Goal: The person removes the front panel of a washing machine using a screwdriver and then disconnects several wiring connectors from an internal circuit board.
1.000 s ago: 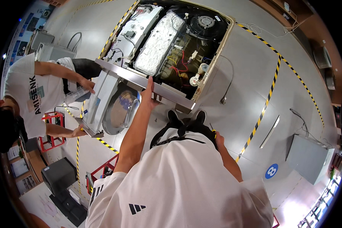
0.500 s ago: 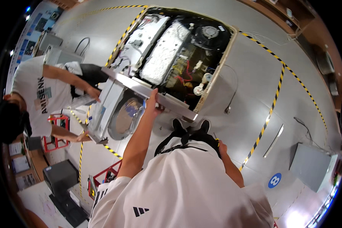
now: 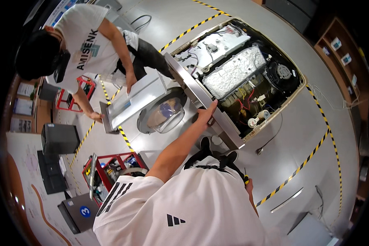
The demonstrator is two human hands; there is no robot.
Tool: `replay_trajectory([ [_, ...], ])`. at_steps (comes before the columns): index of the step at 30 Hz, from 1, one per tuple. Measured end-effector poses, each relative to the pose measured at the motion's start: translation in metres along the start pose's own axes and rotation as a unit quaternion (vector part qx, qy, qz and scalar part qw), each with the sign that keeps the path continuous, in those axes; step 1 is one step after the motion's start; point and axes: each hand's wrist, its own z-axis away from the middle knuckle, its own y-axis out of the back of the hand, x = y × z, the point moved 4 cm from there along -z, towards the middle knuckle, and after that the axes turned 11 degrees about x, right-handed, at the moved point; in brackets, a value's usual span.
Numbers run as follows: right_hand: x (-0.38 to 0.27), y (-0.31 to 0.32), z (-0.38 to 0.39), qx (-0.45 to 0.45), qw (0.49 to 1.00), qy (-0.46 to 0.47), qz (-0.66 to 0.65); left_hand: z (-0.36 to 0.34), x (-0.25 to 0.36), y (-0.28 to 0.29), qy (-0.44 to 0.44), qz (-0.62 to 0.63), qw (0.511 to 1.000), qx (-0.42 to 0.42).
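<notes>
My left hand (image 3: pixel 205 115) grips the long silver metal strip (image 3: pixel 228 125) across the front edge of an opened appliance, whose top shows wires, a foil-covered block (image 3: pixel 233 71) and a black fan housing (image 3: pixel 279 78). My right hand (image 3: pixel 249 185), partly hidden by my shirt, holds a yellow-handled screwdriver (image 3: pixel 246 178) beside my hip. Below the strip is a round glass door (image 3: pixel 162 110). At the left, a co-worker (image 3: pixel 74 37) grips a pale control panel (image 3: pixel 139 94) with a metal end, one hand at its end, the other on its upper side.
Red tool carts (image 3: pixel 110 158) stand lower left and behind the co-worker. A dark bin (image 3: pixel 59 139) is at left. A power cord (image 3: pixel 270 141) and a metal strip (image 3: pixel 287 199) lie on the taped floor (image 3: pixel 299 131). Wooden shelving (image 3: pixel 336 41) runs along the right wall.
The view has turned, so the appliance shows farther right and tilted, and the co-worker higher up. My left hand stays on the metal strip; my right hand stays on the screwdriver.
</notes>
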Motion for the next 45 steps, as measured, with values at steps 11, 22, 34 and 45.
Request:
replay_trajectory([
  [11,-0.143,-0.015,0.051,-0.110,0.897,-0.040,-0.426,-0.039,-0.042,0.011,-0.023,0.051,0.998,0.019],
  [22,-0.264,-0.106,0.169,-0.242,0.940,0.122,-0.207,-0.014,-0.025,0.036,-0.029,0.136,0.990,-0.029],
  [34,-0.259,-0.230,0.216,-0.164,0.820,0.476,0.272,-0.053,-0.042,0.033,-0.043,0.202,0.978,-0.021],
  [45,-0.233,-0.259,0.246,-0.141,0.707,0.580,0.378,-0.081,-0.059,0.028,-0.039,0.206,0.975,-0.073],
])
